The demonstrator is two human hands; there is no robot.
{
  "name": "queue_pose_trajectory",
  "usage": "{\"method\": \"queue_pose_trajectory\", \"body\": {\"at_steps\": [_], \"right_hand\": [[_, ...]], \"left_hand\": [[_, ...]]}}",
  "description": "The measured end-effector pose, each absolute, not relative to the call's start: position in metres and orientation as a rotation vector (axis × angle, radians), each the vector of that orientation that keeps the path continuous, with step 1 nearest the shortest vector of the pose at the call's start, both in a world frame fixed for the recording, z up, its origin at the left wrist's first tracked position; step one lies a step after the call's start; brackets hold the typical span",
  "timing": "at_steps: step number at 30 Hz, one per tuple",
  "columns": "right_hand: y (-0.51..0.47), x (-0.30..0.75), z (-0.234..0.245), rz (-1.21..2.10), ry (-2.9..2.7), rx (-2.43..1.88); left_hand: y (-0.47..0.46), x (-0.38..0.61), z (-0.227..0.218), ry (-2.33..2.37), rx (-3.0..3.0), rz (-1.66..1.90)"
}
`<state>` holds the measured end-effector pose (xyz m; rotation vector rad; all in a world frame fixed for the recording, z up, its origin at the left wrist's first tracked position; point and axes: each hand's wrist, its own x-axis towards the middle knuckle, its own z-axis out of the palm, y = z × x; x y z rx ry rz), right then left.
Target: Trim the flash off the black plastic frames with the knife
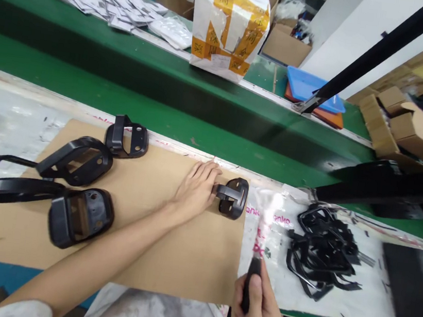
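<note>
- Left hand (195, 190), fingers flat and together, touches a black bracket (233, 197) on the cardboard sheet (184, 248).
- Right hand (257, 312) is closed round a dark tool handle (251, 283) at the bench's near edge.
- Pink lettering (266, 216) on the plastic film is only partly legible; yellow tape (246, 41) on the box carries characters.

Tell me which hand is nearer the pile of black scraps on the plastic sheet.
Right. The right hand, gripping a dark tool handle, sits just below-left of the pile of black scraps; the left hand rests farther left, on a small black bracket.

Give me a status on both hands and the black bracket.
Left hand on the black bracket, fingers at its stem, on the cardboard sheet. Right hand gripping a dark tool handle. Pile of black trimmings to the right, apart.
</note>
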<state>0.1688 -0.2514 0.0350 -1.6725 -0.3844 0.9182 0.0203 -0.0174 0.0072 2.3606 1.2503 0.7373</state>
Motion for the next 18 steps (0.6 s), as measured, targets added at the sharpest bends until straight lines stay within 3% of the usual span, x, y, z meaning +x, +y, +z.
{"method": "queue_pose_trajectory", "body": {"at_steps": [9, 16, 18], "right_hand": [[-0.249, 0.142, 0.044, 0.752, -0.412, -1.515], [-0.239, 0.179, 0.029, 1.279, -0.366, -1.832], [-0.238, 0.188, 0.031, 1.283, -0.377, -1.823]], "left_hand": [[-0.018, 0.021, 0.008, 1.253, 2.352, 0.715], [-0.017, 0.021, 0.009, 1.247, 2.321, 0.736], [-0.017, 0.02, 0.01, 1.253, 2.32, 0.73]]}}
